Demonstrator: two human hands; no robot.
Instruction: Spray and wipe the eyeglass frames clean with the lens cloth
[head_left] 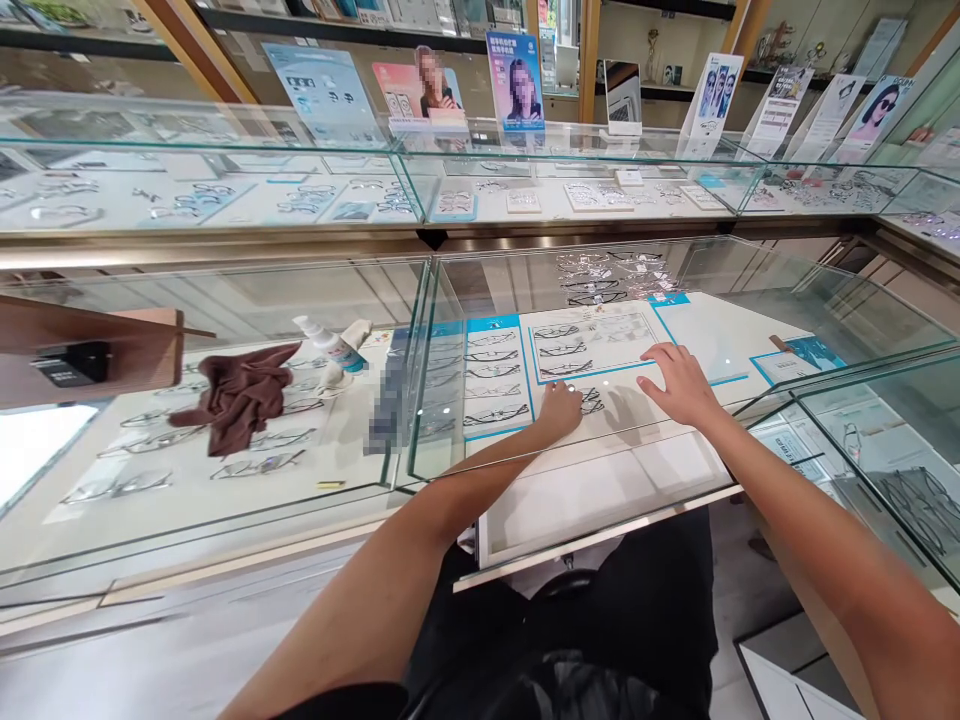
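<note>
At the far left of the frame, a wooden stand (90, 350) juts in above a glass counter where a brown cloth (251, 390) lies bunched among spectacles. Just beyond it, a white pump bottle (330, 345) stands tilted in the wide view, perhaps set beside the cloth so both are within easy reach.

Left of center, a blue-edged panel (493, 323) carries five pairs of glasses in a column, lined up, it seems, so each front can be seen at once. Beside it, a wider panel (534, 360) bears three more pairs, stacked along its left side.

At center, your left hand (561, 410) is lowered with its fingers curled, next to a dark pair of glasses (592, 401) that lies just below the wider panel; whether your fingertips pinch it cannot be told from this angle. Below, the pulled-out drawer front (600, 500) likely gives your arms their way into the case.

Right of center, your right hand (679, 385) is spread, thumb well apart from the fingers and nothing in its grasp, near a pale panel (705, 340). At lower right, dark frames (915, 505) crowd together under glass.
</note>
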